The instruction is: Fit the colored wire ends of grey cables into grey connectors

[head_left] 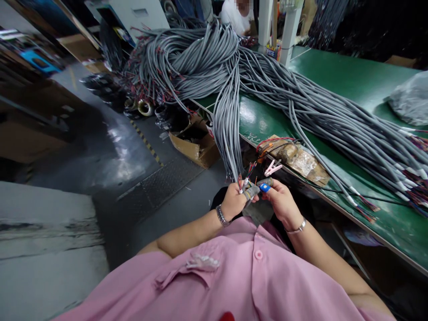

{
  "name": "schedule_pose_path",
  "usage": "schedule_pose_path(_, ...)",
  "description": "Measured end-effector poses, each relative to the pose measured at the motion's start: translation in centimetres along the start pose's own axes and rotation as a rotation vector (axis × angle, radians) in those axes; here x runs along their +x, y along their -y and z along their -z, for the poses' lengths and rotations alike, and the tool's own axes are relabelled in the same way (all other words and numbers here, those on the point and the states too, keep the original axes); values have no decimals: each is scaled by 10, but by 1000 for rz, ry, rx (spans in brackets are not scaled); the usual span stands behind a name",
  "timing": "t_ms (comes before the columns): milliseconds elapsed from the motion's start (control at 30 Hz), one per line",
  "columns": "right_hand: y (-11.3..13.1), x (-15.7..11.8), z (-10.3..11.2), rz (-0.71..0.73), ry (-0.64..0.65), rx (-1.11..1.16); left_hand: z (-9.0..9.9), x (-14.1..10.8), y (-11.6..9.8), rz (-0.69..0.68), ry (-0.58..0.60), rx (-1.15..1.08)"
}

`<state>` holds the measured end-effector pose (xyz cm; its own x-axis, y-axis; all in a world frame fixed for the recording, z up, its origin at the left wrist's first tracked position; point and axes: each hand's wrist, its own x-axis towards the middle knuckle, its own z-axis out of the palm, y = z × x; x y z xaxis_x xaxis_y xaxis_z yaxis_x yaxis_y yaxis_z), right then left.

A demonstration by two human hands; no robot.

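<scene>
My left hand point(234, 201) is closed around the end of a grey cable whose coloured wires point(246, 180) fan out above the fingers. A grey wrap covers its thumb. Close beside it, my right hand point(281, 203) pinches at the wire ends, with a blue cover on the thumb and a grey wrap on a finger. The thin wires between the fingertips are partly hidden. A hanging bundle of grey cables point(227, 120) comes down from the table to my left hand. Just beyond my right hand, a pink clip point(272, 168) sits at the table edge.
More grey cables point(321, 107) lie along the green table point(329, 69). A taped wooden block point(301, 162) rests near its edge. Below stands an open cardboard box point(192, 145). A plastic bag point(411, 100) lies at right, and a person in white point(234, 18) is behind the table.
</scene>
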<state>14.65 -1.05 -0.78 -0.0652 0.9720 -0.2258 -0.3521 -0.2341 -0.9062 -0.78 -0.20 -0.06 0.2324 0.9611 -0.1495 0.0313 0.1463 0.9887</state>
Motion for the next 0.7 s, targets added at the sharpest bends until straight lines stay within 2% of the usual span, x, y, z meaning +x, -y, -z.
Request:
schedule_pose_path(100,0,0,-4,-77,-6,90,1,-1,0,-10,42,-9)
schedule_pose_path(233,1,3,-4,-90,-70,104,2,1,4,-7,43,-65)
schedule_pose_path(467,-6,18,24,-57,-171,257,5,5,-6,45,-6,-246)
schedule_pose_path(567,-2,27,29,-46,-144,262,4,6,-15,58,23,-271)
schedule_pose_path(700,7,40,25,-8,-65,218,-1,11,-23,99,106,-258)
